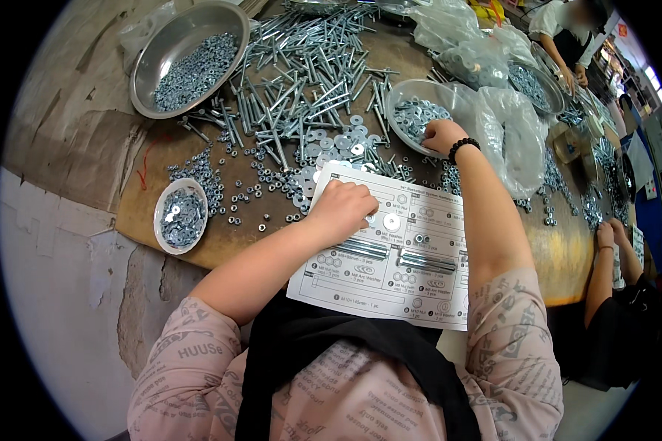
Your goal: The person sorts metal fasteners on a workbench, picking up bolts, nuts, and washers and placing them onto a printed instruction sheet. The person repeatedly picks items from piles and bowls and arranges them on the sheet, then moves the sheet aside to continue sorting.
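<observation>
A printed parts sheet [331, 283] lies at the table's near edge, partly under my arms. My left hand [342, 209] rests on its upper left part, fingers curled down; what they hold, if anything, is hidden. Beside those fingertips sits a large flat washer [391, 222], with two small nuts [421, 239] to its right. Several bolts lie on the sheet in a left bundle [364, 248] and a right bundle [428, 260]. My right hand [443, 137] reaches into a translucent plastic bowl [396, 94] of small washers or nuts [413, 114], its fingers closed among the pieces.
A pile of long bolts [301, 81] covers the table's middle, with loose flat washers [320, 147] before it. At left are a steel bowl of nuts [141, 95] and a small white bowl of metal pieces [160, 228]. Plastic bags [511, 140] lie right; two co-workers' hands [566, 79] show beyond.
</observation>
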`<state>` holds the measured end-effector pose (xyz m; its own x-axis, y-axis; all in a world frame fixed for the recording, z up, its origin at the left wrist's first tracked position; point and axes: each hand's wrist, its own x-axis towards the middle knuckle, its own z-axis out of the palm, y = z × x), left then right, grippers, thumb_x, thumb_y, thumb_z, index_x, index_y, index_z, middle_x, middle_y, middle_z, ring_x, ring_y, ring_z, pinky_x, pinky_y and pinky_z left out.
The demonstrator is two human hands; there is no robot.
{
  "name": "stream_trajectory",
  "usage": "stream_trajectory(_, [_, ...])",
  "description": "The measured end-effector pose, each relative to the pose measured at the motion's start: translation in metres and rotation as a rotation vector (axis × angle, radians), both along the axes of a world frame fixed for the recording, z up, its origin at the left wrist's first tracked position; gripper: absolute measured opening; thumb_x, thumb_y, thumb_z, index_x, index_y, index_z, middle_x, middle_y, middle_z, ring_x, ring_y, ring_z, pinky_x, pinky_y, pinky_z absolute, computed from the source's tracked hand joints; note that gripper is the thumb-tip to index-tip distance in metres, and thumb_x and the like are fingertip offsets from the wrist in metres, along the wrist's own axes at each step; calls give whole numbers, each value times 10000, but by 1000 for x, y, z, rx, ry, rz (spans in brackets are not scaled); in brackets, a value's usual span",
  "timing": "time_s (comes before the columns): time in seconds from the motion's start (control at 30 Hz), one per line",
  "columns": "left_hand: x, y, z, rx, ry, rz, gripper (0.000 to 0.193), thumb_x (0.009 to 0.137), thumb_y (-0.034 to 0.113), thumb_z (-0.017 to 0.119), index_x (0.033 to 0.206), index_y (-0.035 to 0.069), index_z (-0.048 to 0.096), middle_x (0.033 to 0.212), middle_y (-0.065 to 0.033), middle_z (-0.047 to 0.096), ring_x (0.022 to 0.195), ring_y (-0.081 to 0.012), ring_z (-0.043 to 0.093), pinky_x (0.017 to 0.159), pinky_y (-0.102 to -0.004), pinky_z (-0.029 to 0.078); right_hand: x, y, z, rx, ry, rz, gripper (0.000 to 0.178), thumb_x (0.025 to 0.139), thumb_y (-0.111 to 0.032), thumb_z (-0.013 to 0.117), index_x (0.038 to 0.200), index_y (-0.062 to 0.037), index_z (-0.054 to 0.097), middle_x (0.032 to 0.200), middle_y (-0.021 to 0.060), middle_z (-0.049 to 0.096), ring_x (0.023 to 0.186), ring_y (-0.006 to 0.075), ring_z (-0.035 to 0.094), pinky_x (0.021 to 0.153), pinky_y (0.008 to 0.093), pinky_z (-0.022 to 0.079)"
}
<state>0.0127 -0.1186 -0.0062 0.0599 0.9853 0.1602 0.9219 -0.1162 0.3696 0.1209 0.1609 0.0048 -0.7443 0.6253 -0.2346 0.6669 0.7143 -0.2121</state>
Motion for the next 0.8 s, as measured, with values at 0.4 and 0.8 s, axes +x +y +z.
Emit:
stream_trajectory(0.4, [4, 12, 20, -187, 96, -72, 184, 678, 138, 695, 839, 146, 608, 828, -3, 576, 887, -207, 560, 830, -378, 352, 18, -10, 17, 13, 197, -55, 228, 777, -218, 607, 947, -82, 675, 930, 131, 653, 879, 292, 604, 789, 367, 472])
stream_trajectory(0.8, [-61, -141, 56, 42, -713, 485, 133, 789, 13, 586, 908, 9, 648, 850, -42, 603, 767, -113, 576, 674, -237, 461, 23, -18, 20, -38, 307, -95, 240, 802, -261, 580, 879, -50, 664, 765, 130, 642, 746, 294, 608, 686, 373, 461])
